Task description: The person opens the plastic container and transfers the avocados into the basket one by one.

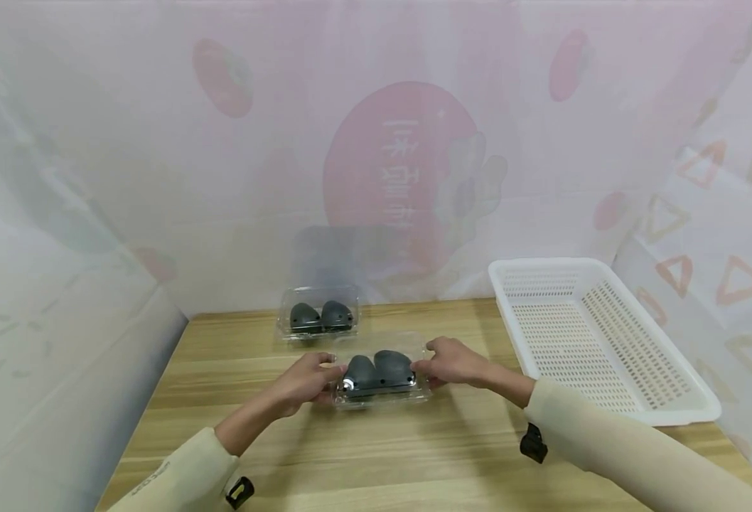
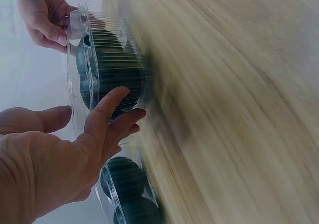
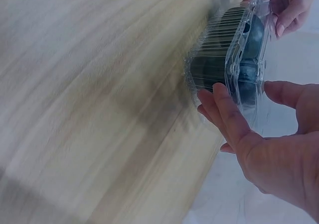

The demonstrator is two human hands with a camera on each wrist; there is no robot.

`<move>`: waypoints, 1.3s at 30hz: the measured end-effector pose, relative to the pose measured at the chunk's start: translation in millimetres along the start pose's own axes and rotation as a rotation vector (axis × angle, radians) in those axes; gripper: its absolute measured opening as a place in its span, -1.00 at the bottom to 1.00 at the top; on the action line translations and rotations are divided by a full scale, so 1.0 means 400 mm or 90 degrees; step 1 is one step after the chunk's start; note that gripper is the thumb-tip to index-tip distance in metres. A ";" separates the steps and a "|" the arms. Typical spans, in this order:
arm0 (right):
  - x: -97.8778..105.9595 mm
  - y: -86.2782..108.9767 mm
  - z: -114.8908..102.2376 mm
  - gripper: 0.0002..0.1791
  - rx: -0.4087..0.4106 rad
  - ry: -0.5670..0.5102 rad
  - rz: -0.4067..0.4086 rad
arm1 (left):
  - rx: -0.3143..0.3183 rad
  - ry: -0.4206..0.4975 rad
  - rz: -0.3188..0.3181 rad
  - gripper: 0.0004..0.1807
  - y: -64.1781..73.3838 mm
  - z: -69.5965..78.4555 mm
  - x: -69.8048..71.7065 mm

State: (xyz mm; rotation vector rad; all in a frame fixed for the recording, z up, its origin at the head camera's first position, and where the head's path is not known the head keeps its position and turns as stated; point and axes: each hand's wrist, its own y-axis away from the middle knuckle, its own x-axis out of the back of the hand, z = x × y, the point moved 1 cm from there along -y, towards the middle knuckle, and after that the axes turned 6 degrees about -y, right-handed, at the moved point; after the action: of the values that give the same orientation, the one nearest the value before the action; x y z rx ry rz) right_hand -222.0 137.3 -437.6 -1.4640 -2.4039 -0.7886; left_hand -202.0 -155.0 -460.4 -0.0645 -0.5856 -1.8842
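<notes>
White sheeting [image 1: 248, 178] with faded pink and red prints closes in the back and sides, with a large pink-red disc [image 1: 363, 163] bearing pale characters at the middle of the back and triangle outlines on the right side. Below it lies a light wood-grain surface [image 1: 222, 359].

Near the middle of the surface, a clear plastic lidded box [image 1: 382, 401] with ribbed sides holds two dark green, smooth, rounded objects [image 1: 393, 368] side by side. The left hand [image 1: 308, 380] grips one end of this box and the right hand [image 1: 454, 361] grips the other, each with the thumb on the lid side and the fingers against the ribbed side. A shadow falls on the wood beside the box; whether its base touches the surface cannot be told.

Behind it and slightly to the left, close to the back sheeting, stands a second clear plastic box [image 1: 320, 293] with two similar dark green rounded objects [image 1: 337, 316]. To the right sits a white rectangular plastic basket [image 1: 551, 341] with slotted walls and floor, set at an angle. Both arms wear cream long sleeves [image 1: 596, 430], with a small black device [image 1: 533, 443] at the right cuff and another at the left.
</notes>
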 end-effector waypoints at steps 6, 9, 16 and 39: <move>0.041 0.002 0.009 -0.26 -0.004 0.038 0.013 | -0.014 0.003 -0.005 -0.42 -0.037 0.022 -0.030; 0.061 -0.002 0.016 -0.26 -0.003 0.066 0.021 | -0.013 0.015 -0.013 -0.34 -0.057 0.034 -0.042; 0.098 -0.015 0.036 -0.19 -0.015 0.042 0.016 | -0.008 0.019 -0.025 -0.31 -0.100 0.054 -0.062; 0.153 -0.040 0.060 -0.65 -0.024 0.059 0.033 | -0.021 0.013 -0.052 -0.27 -0.164 0.086 -0.094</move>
State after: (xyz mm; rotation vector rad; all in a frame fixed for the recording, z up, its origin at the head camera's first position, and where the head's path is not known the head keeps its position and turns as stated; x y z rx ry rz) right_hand -263.0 190.7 -435.5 -1.4639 -2.2860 -0.8747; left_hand -253.7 -90.1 -466.1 -0.0428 -0.5508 -1.9724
